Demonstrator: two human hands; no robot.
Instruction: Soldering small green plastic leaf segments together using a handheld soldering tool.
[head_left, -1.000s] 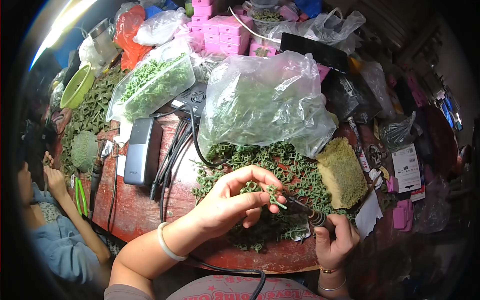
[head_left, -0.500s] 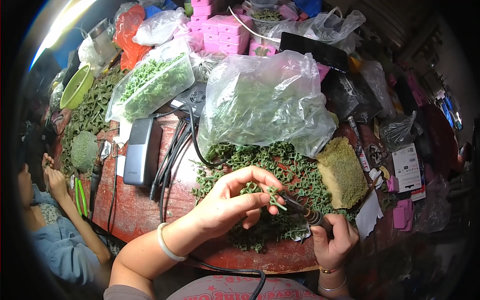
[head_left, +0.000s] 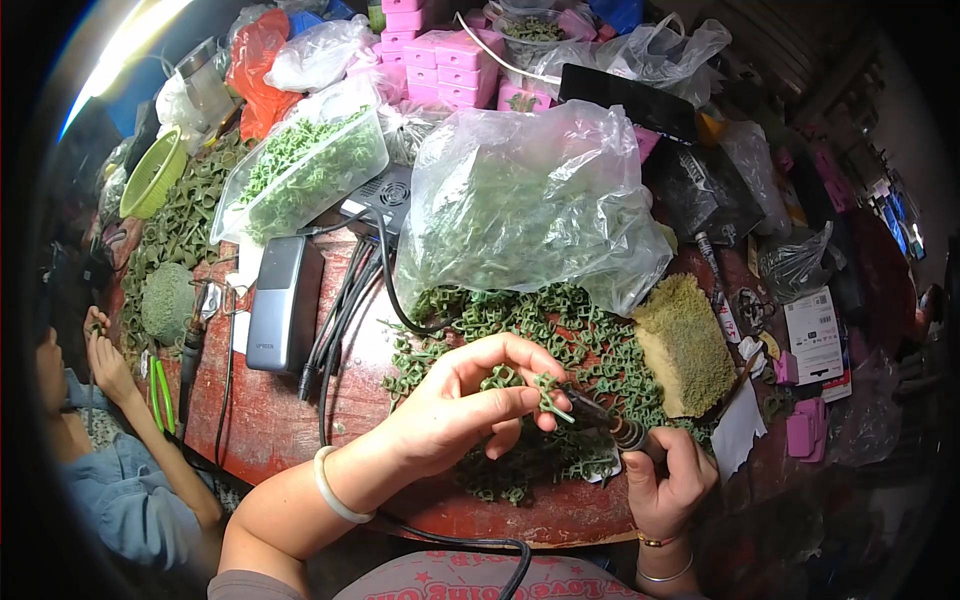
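Observation:
My left hand [head_left: 470,408] is closed, pinching a small green plastic piece [head_left: 550,395] between thumb and fingers, with more green bits in its curl. My right hand [head_left: 672,475] grips the dark handle of a thin-tipped tool like a soldering iron [head_left: 625,430], its tip right by the held piece; whether they touch is hard to tell. Beneath both hands lies a heap of similar green pieces [head_left: 600,360] on the red, scuffed tabletop [head_left: 260,425]. A worn yellowish sponge [head_left: 680,345] sits just beyond my right hand.
A large filled plastic bag [head_left: 530,200], clear tub of green pieces [head_left: 300,170], pink boxes [head_left: 450,70], power bank [head_left: 280,300], black cables [head_left: 350,320], green basket [head_left: 155,175] and white card [head_left: 815,340] crowd the table. At left, another person's hand [head_left: 110,365] holds something small.
The tool in my right hand has shifted slightly within the last second. My left hand and the piece in it look almost unmoved.

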